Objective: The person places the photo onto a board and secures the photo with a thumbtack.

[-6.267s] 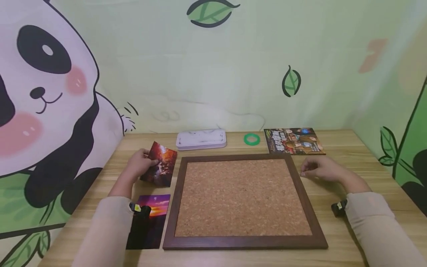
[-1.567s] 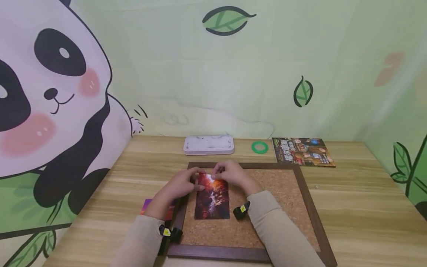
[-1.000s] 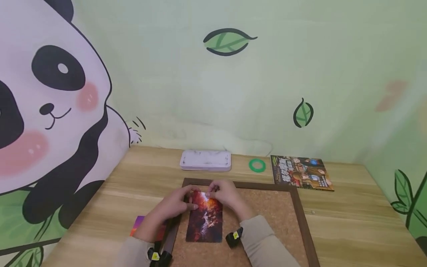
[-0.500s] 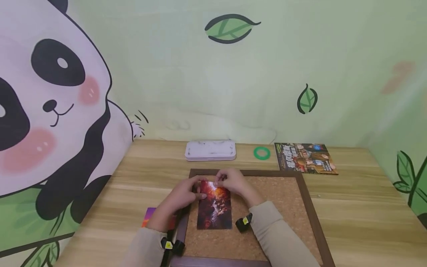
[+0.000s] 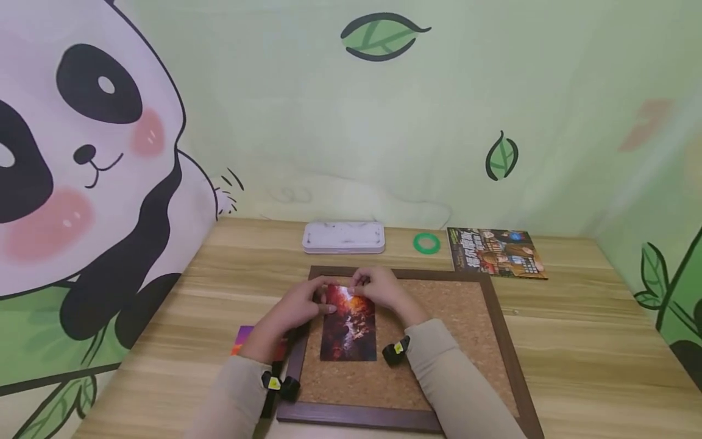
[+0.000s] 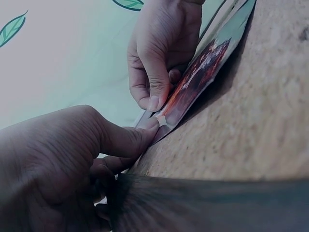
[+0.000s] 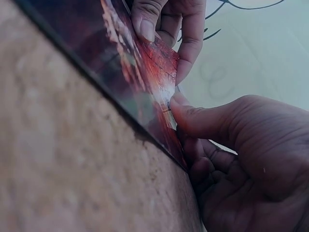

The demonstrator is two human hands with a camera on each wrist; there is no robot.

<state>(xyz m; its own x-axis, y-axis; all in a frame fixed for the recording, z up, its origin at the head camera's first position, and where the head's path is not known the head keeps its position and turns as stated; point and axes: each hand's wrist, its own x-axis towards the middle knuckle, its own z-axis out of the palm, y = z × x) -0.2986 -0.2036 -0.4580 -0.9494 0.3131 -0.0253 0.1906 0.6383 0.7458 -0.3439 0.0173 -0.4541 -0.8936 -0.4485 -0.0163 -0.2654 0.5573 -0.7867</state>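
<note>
A glossy photo print [image 5: 351, 332] with a fiery red, orange and dark picture is over the left part of a cork board [image 5: 450, 323] with a dark brown frame. My left hand [image 5: 298, 305] pinches it near its upper left corner, thumb on the printed face. At the top edge, my right hand [image 5: 381, 292] grips it between thumb and curled fingers. In the left wrist view, the photo [image 6: 198, 79] slants above the cork, with a dark shadow beneath. The right wrist view has both thumbs on the photo [image 7: 149, 72] close together; fingers behind it are partly hidden.
A purple and orange sunset photo [image 5: 244, 337] lies left of the board, mostly under my left forearm. Along the table's back are a white tin case [image 5: 343, 236], a green tape ring [image 5: 426, 243] and a colourful booklet [image 5: 498, 253]. A panda-print backdrop [image 5: 274, 122] stands behind.
Since the oldest frame, the fiery photo has moved right from beside the board to over the cork. My right hand has come left from the board's right side and taken hold of it too.
</note>
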